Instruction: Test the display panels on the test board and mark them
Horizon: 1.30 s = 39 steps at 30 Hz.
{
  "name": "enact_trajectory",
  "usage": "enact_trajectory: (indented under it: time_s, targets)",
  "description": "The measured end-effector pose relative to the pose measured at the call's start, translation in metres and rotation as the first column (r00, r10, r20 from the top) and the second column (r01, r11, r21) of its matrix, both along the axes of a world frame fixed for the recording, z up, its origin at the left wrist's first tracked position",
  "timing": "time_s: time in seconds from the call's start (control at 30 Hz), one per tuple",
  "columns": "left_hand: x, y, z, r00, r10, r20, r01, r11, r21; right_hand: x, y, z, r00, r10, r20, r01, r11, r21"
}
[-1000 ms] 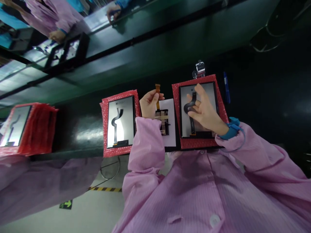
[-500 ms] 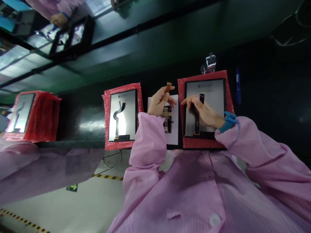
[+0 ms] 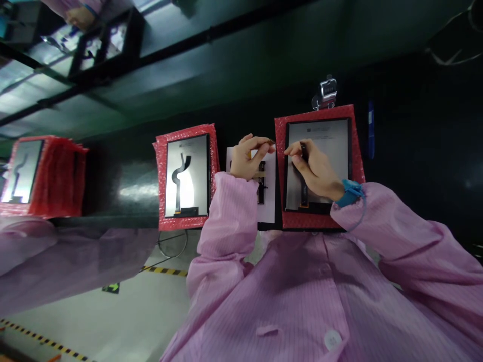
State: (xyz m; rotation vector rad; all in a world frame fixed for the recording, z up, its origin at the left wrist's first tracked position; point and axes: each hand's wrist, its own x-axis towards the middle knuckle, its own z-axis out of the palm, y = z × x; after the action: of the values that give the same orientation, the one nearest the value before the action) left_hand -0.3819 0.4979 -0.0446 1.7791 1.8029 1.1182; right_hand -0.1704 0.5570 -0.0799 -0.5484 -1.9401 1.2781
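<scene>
My left hand (image 3: 247,157) pinches a small orange-brown flex cable (image 3: 270,142) at its fingertips, seen nearly edge-on. Below that hand, partly covered by it, a dark circuit board (image 3: 261,188) with a tan strip across it lies on a white sheet (image 3: 269,208). My right hand (image 3: 317,168) is closed on the black ribbon cable (image 3: 304,191) rising from a display panel (image 3: 335,146). The ribbon's upper end is mostly hidden by the fingers. Beneath the panel is red bubble wrap (image 3: 357,166). The two hands are close but apart.
Another display panel (image 3: 202,176) lies on red bubble wrap (image 3: 162,181) at left. Further left stands a stack of red-wrapped panels (image 3: 62,176). A metal tally counter (image 3: 327,92) and a blue pen (image 3: 371,129) lie behind and right. Another person's hand (image 3: 81,17) shows at top left.
My left hand has turned the orange flex cable from upright to nearly edge-on, pointing right. My right fingers have closed round the black ribbon's upper end, which stood exposed before.
</scene>
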Motion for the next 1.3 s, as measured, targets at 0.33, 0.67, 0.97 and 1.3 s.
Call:
enact_trajectory:
  time_s: [0.33, 0.67, 0.97, 1.3]
  targets:
    - [0.003, 0.000, 0.003, 0.970, -0.098, -0.223, 0.069, 0.989, -0.133, 0.001, 0.005, 0.001, 0.979, 0.205, 0.004, -0.204, 0.975, 0.086]
    - [0.012, -0.002, 0.010, 0.926, -0.254, -0.279, 0.183, 0.949, -0.258, -0.004, 0.014, -0.006, 0.981, 0.176, 0.082, -0.185, 0.975, 0.120]
    - [0.014, -0.002, 0.008, 0.920, -0.256, -0.298, 0.180, 0.949, -0.260, -0.010, 0.013, -0.016, 0.983, 0.086, 0.163, -0.117, 0.974, 0.193]
    - [0.015, -0.003, 0.013, 0.907, -0.281, -0.314, 0.171, 0.927, -0.335, -0.009, 0.012, -0.016, 0.988, 0.072, 0.139, -0.110, 0.952, 0.287]
